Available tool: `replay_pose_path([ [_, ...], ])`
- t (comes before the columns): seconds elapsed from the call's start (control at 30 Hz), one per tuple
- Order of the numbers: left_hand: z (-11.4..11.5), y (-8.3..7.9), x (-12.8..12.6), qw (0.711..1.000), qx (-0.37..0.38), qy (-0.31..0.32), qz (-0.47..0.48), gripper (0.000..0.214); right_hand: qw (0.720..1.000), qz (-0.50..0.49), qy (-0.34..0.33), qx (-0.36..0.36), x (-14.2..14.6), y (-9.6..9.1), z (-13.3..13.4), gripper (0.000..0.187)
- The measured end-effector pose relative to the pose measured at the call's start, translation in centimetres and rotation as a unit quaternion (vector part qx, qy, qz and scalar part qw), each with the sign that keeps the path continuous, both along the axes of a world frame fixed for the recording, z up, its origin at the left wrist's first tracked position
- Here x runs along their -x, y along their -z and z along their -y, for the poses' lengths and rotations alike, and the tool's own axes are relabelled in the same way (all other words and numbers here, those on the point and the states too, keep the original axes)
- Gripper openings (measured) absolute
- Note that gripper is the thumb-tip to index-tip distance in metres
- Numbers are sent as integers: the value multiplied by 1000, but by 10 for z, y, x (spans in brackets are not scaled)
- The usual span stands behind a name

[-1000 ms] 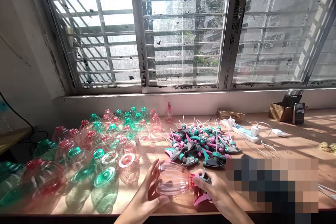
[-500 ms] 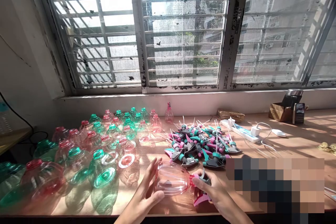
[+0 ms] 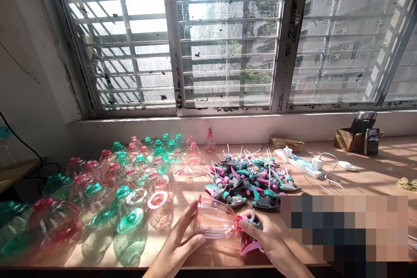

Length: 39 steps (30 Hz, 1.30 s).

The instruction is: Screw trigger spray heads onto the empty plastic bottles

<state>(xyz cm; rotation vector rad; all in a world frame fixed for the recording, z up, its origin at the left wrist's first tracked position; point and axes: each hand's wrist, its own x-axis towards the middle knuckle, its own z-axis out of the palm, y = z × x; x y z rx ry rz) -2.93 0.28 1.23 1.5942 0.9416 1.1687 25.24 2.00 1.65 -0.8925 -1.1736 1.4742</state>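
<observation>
A clear pink plastic bottle [image 3: 215, 221] lies on its side over the front edge of the wooden table [image 3: 365, 178]. My left hand [image 3: 182, 243] cups its bottom end, fingers curled round it. My right hand [image 3: 263, 236] grips the spray head [image 3: 252, 234], pink and dark grey, fitted at the bottle's neck. Just behind the bottle lies a pile of loose spray heads [image 3: 249, 178] in pink, teal and grey with white tubes.
Several empty pink and green bottles [image 3: 120, 182] stand crowded over the left of the table. A power strip [image 3: 298, 163] with a charger and cable, a small basket [image 3: 286, 142] and a cardboard box [image 3: 350, 137] lie at the back right. A barred window runs behind.
The bottle has shifted slightly in my hands and my left fingers have slid along its base. Both hands stay in the same place.
</observation>
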Motion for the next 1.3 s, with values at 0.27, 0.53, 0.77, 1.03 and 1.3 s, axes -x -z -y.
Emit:
replay_pose_path([
  [0.27, -3, -5, -4, 999, 27, -5, 22, 60, 999, -28, 8, 14, 1, -1, -2, 51],
  [0.53, 2, -14, -7, 999, 35, -32, 6, 55, 1000, -23, 8, 0, 0, 13, -9, 57],
  [0.77, -3, -3, -4, 998, -11, -61, -22, 49, 999, -26, 13, 27, 0, 7, -7, 51],
  [1.03, 1, -10, -4, 996, -31, -69, -47, 42, 999, 18, -1, 29, -4, 14, -11, 61],
  [1.3, -5, -12, -5, 993, -90, -61, -49, 34, 999, 36, 2, 29, -5, 16, -12, 65],
])
